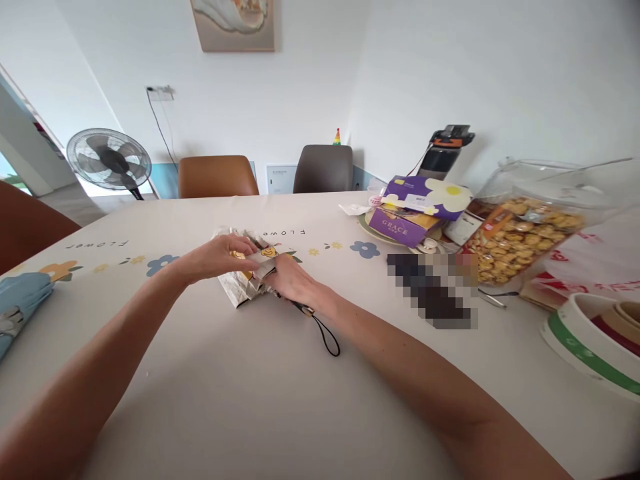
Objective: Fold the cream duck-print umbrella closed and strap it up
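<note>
A small folded umbrella (pixel 235 285) with a pale patterned canopy lies on the table in front of me. My left hand (pixel 217 257) rests on top of it, fingers curled and pinching a strip of its fabric. My right hand (pixel 290 277) grips the handle end, and a black wrist strap (pixel 326 337) trails from under that hand onto the tablecloth.
A flower-print tablecloth (pixel 250 387) covers the table. A purple box (pixel 417 213) on a plate, a clear jar of snacks (pixel 525 230), stacked bowls (pixel 595 337) and a blurred dark item (pixel 433 290) sit at right. A blue umbrella (pixel 20 300) lies far left. Chairs (pixel 217 177) and a fan (pixel 109 159) stand behind.
</note>
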